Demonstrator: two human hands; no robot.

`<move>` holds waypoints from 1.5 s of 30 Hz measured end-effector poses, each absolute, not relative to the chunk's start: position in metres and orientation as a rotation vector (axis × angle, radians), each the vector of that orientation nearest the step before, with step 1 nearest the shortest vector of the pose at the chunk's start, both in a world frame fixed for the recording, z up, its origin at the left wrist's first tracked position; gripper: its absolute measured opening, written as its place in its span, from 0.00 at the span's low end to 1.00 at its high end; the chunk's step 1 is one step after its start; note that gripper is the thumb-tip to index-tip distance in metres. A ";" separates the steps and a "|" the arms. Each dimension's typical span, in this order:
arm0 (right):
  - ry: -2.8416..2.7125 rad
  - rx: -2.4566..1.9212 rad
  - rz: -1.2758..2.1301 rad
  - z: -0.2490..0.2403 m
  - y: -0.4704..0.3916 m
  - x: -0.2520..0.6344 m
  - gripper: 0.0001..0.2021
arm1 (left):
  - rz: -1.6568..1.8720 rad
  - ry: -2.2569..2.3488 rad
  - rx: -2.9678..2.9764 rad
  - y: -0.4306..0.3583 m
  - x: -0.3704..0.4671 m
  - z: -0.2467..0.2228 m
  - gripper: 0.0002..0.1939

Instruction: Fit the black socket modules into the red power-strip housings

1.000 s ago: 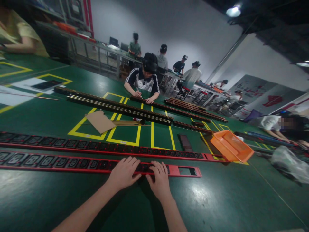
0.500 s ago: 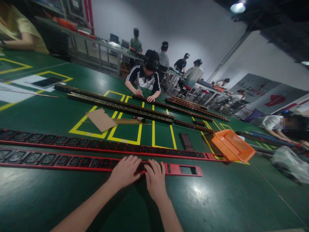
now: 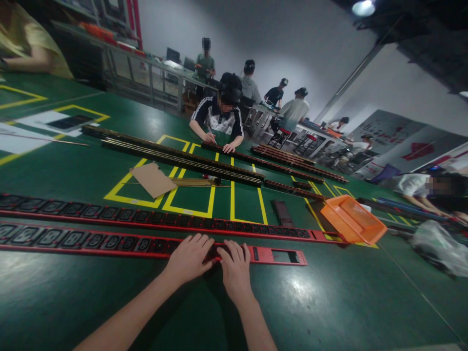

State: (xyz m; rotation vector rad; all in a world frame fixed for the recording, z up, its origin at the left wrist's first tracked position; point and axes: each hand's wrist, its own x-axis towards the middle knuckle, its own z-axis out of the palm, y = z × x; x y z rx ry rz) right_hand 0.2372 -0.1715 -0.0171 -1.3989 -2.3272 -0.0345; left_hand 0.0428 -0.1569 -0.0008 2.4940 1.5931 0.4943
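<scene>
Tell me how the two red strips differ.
The left hand and right hand rest on the near strip; neither touches the far strip. The near strip's right end stops short of the orange bin; the far strip's reaches it. Both are long and lined with dark inserts.

The room is rather dim, lit from overhead by a ceiling lamp point(image 3: 363, 8) that burns out to white at the top right, while the ceiling point(image 3: 427, 53) around it sinks into near black. A broad pale glow spreads over the grey wall point(image 3: 263, 44). The green tabletop point(image 3: 329, 312) throws back a hazy patch of glare at right of centre and a fainter one at the left edge; soft shadow darkens it between the forearms point(image 3: 142, 297). Fine detail is smeared, the distant people look soft, blocky pixels mask faces, and the wide view stretches toward its edges.
</scene>
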 end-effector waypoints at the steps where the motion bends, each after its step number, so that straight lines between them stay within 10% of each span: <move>1: -2.327 -1.398 -0.035 -0.017 -0.172 0.237 0.20 | 0.495 1.592 2.495 -0.157 0.043 -0.001 0.21; 45: -2.195 -1.591 0.008 -0.013 -0.171 0.239 0.22 | 0.648 1.689 2.499 -0.161 0.039 -0.006 0.20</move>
